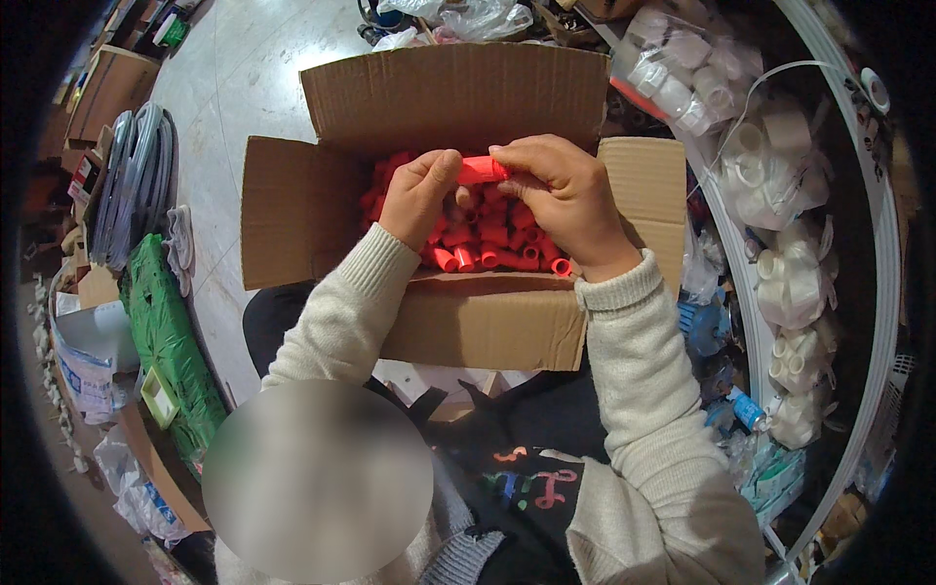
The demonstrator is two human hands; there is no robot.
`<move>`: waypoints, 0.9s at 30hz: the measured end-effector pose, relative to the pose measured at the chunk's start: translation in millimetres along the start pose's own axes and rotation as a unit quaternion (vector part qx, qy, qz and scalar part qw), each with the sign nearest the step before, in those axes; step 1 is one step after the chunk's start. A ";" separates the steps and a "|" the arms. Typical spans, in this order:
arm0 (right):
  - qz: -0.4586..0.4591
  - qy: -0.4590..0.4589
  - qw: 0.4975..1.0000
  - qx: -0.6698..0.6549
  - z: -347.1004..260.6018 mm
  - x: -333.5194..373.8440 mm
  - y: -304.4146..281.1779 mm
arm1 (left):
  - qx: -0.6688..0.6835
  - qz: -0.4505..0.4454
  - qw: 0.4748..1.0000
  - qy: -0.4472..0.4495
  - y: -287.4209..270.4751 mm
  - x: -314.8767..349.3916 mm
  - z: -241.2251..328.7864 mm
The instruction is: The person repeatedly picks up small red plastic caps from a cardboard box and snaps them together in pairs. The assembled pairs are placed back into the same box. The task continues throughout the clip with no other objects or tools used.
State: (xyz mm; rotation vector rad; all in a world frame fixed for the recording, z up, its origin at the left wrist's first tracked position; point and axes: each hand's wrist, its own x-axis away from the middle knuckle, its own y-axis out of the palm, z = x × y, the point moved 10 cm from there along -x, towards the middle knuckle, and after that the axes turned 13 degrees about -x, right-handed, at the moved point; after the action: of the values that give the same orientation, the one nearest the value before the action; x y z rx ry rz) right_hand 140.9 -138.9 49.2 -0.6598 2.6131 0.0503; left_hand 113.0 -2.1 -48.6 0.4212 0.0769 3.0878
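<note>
A short red plastic tube is held level between my two hands, over an open cardboard box. My left hand grips its left end, thumb on top. At the other end, my right hand pinches the tube between thumb and fingers. Below lies a heap of similar red tube pieces, some showing round open ends. The cardboard box has its flaps folded outward, and my forearms reach over the near flap. My hands hide part of the heap.
On the right, a metal shelf rack holds clear bags of white pipe fittings. To the left lie coiled grey hoses and a long green wrapped bundle. Plastic bags sit behind the box on the tiled floor.
</note>
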 end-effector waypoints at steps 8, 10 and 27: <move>0.024 0.035 0.999 0.024 6.8 -0.4 -3.8 | -0.020 0.012 0.998 0.053 0.4 -1.0 9.4; 0.041 0.074 0.996 0.005 15.4 0.2 -6.8 | -0.037 0.019 0.996 0.079 1.8 2.2 19.4; 0.047 0.122 0.987 -0.093 29.3 3.4 -0.5 | -0.039 0.051 0.981 0.181 3.0 10.1 42.7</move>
State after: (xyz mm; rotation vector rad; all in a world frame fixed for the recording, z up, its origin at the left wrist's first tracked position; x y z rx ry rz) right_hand 150.5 -136.8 21.4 -0.6400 2.9005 0.2615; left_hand 114.7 -2.8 -4.7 -0.1465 -0.0624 3.2133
